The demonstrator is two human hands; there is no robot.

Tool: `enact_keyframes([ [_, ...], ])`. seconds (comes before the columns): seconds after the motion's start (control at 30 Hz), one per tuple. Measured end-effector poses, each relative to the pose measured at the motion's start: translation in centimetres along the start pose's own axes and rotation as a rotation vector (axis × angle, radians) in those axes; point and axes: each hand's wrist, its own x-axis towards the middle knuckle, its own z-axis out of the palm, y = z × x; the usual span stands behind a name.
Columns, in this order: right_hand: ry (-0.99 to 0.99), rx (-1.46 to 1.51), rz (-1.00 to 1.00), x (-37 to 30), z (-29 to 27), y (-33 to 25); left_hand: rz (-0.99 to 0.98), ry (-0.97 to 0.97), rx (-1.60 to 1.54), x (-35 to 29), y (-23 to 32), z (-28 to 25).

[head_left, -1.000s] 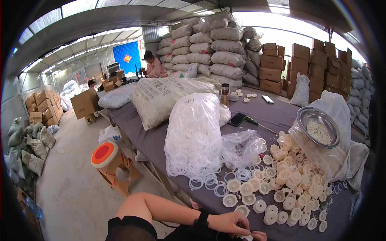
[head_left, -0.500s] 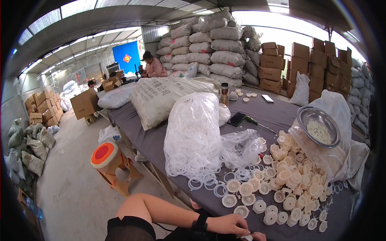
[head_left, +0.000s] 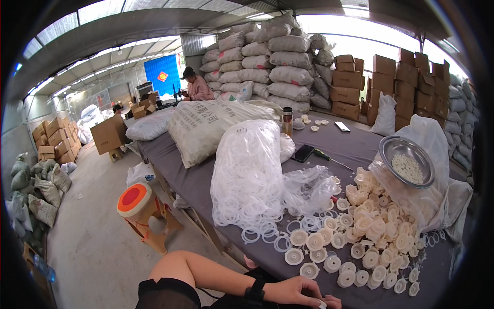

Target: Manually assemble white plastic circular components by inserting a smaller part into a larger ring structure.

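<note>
Fingers [head_left: 311,289] of the left hand [head_left: 292,291] are pointing downward and pinching a small white piece [head_left: 322,305] at their tips, close to the lower edge of the view. The piece is lying just right of and below the left knuckles, in the narrow space between the left fingertips and the right hand [head_left: 333,302], whose fingers are facing it from the opposite side. Only part of the right hand is showing, so one cannot tell whether its fingers are also gripping the piece or merely resting beside it. The hands and the picture's edge are hiding most of the piece, leaving its long axis unreadable; the left hand is appearing the nearer, its tips touching the piece. A black wristband [head_left: 254,290] is encircling the left wrist.

Beyond the hands, the nearest cream disc [head_left: 309,271] is lying on the dark table covering [head_left: 350,149], ahead of the left knuckles and apart from them. The heap of cream discs [head_left: 380,225] is spreading ahead and to the right of both hands, while loose clear rings [head_left: 260,235] are lying ahead and to the left.
</note>
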Motion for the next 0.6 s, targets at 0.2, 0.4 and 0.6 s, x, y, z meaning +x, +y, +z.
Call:
enact_keyframes([
  [0.2,0.012,0.049,0.161,-0.5,0.4,0.6,-0.11,0.043,-0.097,0.3,-1.4,0.2],
  [0.4,0.045,-0.049,0.207,-0.4,0.0,1.3,-0.071,-0.023,-0.055,0.9,-2.2,-0.1],
  [0.6,0.107,0.334,0.369,0.3,1.8,2.1,-0.005,-0.002,0.335,1.7,-1.4,-1.5],
])
